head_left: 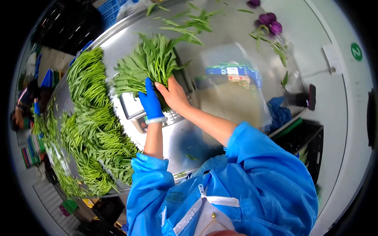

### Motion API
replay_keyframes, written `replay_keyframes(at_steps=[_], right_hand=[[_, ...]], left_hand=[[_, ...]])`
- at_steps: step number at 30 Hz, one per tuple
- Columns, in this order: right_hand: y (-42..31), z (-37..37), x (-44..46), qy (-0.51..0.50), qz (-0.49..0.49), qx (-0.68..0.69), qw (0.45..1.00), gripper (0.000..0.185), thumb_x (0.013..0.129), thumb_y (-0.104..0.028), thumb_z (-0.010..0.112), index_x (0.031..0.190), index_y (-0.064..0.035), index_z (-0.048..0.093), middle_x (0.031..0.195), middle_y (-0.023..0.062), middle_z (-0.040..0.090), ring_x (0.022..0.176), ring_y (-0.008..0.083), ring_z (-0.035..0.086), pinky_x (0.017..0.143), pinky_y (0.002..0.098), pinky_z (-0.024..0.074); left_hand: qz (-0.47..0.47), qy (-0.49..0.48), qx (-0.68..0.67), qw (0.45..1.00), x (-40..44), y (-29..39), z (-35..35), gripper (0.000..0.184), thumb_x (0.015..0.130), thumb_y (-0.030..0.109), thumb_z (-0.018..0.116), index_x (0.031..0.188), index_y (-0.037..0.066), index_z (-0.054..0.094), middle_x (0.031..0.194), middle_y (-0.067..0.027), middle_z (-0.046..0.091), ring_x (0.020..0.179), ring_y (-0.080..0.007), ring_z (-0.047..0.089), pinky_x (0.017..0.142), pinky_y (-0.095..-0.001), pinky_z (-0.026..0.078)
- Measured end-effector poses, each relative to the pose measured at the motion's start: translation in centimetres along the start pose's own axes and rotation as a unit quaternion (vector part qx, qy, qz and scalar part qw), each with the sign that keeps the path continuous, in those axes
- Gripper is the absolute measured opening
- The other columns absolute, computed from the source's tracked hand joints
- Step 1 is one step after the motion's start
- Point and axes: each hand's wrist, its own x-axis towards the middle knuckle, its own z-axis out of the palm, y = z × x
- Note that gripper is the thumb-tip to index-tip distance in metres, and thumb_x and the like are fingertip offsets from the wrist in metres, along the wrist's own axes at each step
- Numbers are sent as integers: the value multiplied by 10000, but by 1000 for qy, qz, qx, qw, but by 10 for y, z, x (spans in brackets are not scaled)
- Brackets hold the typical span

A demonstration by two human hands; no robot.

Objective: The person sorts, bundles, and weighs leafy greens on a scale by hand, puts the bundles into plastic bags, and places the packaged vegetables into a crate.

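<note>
Hands, two: your left [152,103], in a blue glove, and your right [175,96], bare, closed round the stem end of one bunch of greens [147,65] from either side, thumbs on top. Fingertips beneath: hidden, so how firmly they press you cannot tell from here.

Bunch, one: above the scale [170,118], leaves fanning away from you, stems toward you. Whether it bears on the scale's plate: cannot tell.

Handling, as judged: keep your hold low on the stems and even on both sides, so the leaves are not bruised and no stalk slides out. Square the stem ends between your palms. Clear your wrists of the keypad, and take your weight off the plate should a reading be wanted.

Surroundings: to your left, greens in rows [90,118], near the scale; to your right, a clear plastic bag [232,106] with blue print, flat on the metal table [228,29]. Beyond the bunch, loose leaves [193,23]; far right, purple vegetables [271,23], well apart. Nearer, right: black crate [305,143].
</note>
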Motion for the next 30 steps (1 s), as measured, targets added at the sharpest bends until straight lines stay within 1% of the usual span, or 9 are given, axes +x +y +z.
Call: replay_keyframes(at_steps=[4,7,13,18,22,24,26,28,30], right_hand=[[-23,-118,-50,13,-32,21,999,321,920,-200,578,1165,5,553,1086,130,640,989,229,590,880,354,440],[17,-191,-106,38,39,78,995,305,933,-150,568,1180,26,549,1107,97,624,994,149,559,870,307,437],[201,-270,-195,-29,349,-121,929,620,897,-358,624,1323,33,400,1224,220,572,1133,330,549,974,394,398],[211,-275,-214,26,278,-17,960,650,880,-387,650,1318,34,417,1158,177,600,1063,254,572,923,349,429],[212,-311,-220,14,319,-70,945,641,869,-394,665,1303,20,440,1099,142,617,984,197,587,857,322,461],[188,-342,-227,100,292,-76,948,541,863,-353,677,1206,30,508,1019,144,623,887,206,601,798,336,486],[225,-369,-243,153,198,-205,946,407,866,-198,657,1181,20,521,1011,148,619,892,226,604,784,351,493],[249,-386,-250,126,210,-185,952,371,872,-136,620,1195,15,518,1001,139,618,859,205,608,734,323,503],[259,-387,-247,113,269,-77,953,327,873,-91,591,1174,15,521,993,133,618,830,189,610,694,299,503]], left_hand=[[33,-73,91,993,-109,14,64,294,941,146,597,1146,-63,564,1046,-83,628,906,-131,547,815,-294,461],[-18,-180,91,979,-177,-31,88,264,943,119,586,1146,-48,581,1087,-82,617,945,-147,566,833,-293,468],[-298,-243,178,906,-226,-223,67,391,879,186,674,1187,-35,579,1114,-102,649,960,-181,607,853,-313,476],[-441,-265,88,853,-211,-190,66,415,871,189,663,1192,-58,568,1138,-115,644,975,-193,623,863,-313,487],[-421,-278,141,852,-200,-167,34,414,895,263,632,1196,-18,594,1094,-94,654,970,-190,618,858,-307,472],[-426,-205,193,860,-201,-143,11,365,908,273,612,1156,5,631,1049,-70,664,929,-167,619,843,-308,474],[-286,-134,224,922,-202,-167,-42,293,904,184,615,1141,13,636,1022,-79,668,874,-147,622,812,-281,491],[-173,-93,292,936,-210,-177,-62,313,885,128,623,1172,4,604,997,-82,666,868,-144,620,806,-266,492],[-166,-95,290,938,-213,-189,-63,333,872,112,626,1186,8,588,964,-74,661,850,-143,614,793,-264,492]])
